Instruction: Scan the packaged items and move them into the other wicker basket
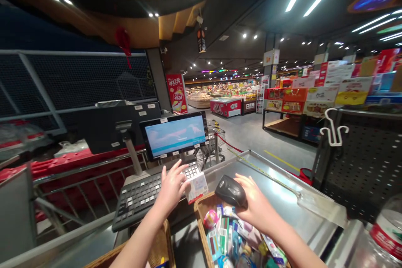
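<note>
Small white carton [196, 187] with red print sits at the thumb side of the left hand [171, 188], around twelve o'clock from the person's chest and just over the keys. That hand's fingers fan out, spread above the black keyboard [141, 194]. The carton touches the edge of the hand, though whether it is truly pinched cannot be told from here. The right hand [256, 203] lies over a black handheld scanner [230, 190], palm on its back, with the fingers mostly hidden behind it.

Below the scanner, at about one o'clock, a wicker basket [199, 205] is heaped with small packets and a round toy capsule [210, 219]. A second wicker basket [163, 243] sits at eleven o'clock. The steel desk [282, 192] runs off toward two o'clock, a monitor [172, 134] stands near twelve, and a plastic water bottle [387, 234] stands at three.

Risks, as I judge them: the carton, so loosely placed over the keys, could drop and strike them if the left hand slackens. The scanner, held above the basket's rim, could tip into the packets if the right hand's hold slips. The bottle could topple if an elbow swings out and catches it.
</note>
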Motion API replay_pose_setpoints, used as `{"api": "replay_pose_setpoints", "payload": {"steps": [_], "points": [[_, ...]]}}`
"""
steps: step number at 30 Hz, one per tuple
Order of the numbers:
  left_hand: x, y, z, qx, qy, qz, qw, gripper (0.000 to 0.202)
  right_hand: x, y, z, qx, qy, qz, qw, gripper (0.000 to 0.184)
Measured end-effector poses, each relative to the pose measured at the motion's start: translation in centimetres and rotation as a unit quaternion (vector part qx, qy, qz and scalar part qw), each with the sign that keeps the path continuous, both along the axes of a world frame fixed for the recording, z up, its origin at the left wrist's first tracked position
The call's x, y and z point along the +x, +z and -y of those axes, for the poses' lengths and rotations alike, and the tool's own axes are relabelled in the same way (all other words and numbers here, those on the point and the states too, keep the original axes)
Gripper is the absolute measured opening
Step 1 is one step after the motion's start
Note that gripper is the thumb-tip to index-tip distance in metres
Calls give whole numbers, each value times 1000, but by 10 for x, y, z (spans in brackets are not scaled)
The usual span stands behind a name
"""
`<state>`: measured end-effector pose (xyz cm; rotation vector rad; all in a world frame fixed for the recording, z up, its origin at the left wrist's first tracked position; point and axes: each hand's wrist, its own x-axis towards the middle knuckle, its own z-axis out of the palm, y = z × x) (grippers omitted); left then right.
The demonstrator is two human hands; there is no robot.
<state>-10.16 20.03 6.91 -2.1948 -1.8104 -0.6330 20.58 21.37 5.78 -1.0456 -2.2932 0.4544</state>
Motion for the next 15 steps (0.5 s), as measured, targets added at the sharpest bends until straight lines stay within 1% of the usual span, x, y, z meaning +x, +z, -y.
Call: {"api": "replay_pose_setpoints", "payload": {"steps": [3, 5, 9, 15], "points": [[-12, 11, 7, 2, 22, 6, 1000, 17, -9, 3, 4, 1, 12, 2, 1000, 57], [-20, 17, 12, 2, 32, 11, 999, 18, -15, 5, 7, 2, 22, 5, 1000, 58], [-38, 22, 20, 3, 49, 24, 998, 19, -29, 7, 13, 9, 36, 15, 999, 55], [-58, 32, 33, 0, 77, 45, 996, 21, -47, 14, 27, 10, 45, 25, 999, 59]]}}
